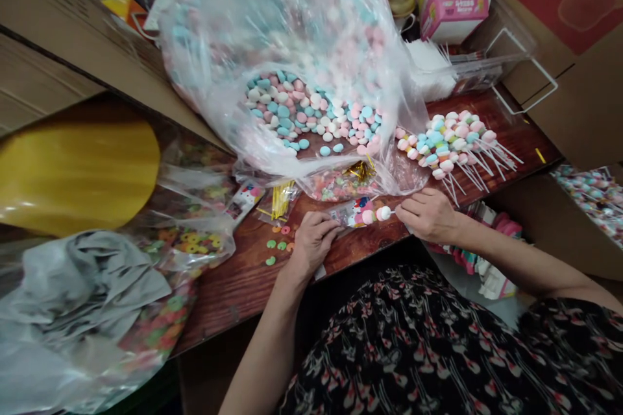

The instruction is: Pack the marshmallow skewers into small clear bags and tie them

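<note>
At the table's front edge, my left hand is closed on the end of a small printed plastic bag. A marshmallow skewer, pink and white, lies partly inside that bag. My right hand pinches the skewer's white stick near its end; its fingertips partly hide the stick. Close to my left hand are several loose gummy rings, green and orange. Beyond my right hand sits a pile of finished skewers, sticks pointing right and toward me.
A big clear bag of pastel marshmallows opens toward me. Yellow twist ties lie left of centre. Bags of gummy rings and a grey cloth are at left. A clear tray with a pink box stands back right.
</note>
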Available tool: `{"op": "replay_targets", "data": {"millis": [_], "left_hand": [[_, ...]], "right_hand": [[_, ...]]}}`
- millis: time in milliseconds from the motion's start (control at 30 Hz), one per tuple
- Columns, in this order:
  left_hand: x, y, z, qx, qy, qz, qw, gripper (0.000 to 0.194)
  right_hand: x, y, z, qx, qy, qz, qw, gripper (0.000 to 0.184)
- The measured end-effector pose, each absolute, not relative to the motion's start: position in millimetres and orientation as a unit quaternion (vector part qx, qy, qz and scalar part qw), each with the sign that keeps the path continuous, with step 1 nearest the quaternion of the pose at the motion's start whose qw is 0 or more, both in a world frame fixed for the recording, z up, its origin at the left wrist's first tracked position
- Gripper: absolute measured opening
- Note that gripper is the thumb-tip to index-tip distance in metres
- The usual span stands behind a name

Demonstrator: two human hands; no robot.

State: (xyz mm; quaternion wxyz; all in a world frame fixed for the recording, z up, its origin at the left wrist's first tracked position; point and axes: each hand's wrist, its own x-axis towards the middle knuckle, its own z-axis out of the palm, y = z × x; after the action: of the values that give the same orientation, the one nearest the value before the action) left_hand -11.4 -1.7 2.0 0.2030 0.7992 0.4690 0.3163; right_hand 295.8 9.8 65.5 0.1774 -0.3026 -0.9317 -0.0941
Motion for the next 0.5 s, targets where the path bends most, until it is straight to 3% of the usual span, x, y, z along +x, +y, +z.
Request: {"op": "replay_targets", "data": {"millis": [233, 500], "left_hand": [[-9.9, -2.9, 2.7, 0.790, 0.481, 0.316, 0.213, 0.012], [-8.3, -3.4, 1.5, 0.784, 0.488, 0.314, 0.219, 0.011]], "right_hand": [[288.0, -1.8, 57.1, -0.363, -0.916, -0.064, 0.156, 0.025], [292.9, -18.5, 48.1, -0.362, -0.898, -0.068, 0.241, 0.017]]}}
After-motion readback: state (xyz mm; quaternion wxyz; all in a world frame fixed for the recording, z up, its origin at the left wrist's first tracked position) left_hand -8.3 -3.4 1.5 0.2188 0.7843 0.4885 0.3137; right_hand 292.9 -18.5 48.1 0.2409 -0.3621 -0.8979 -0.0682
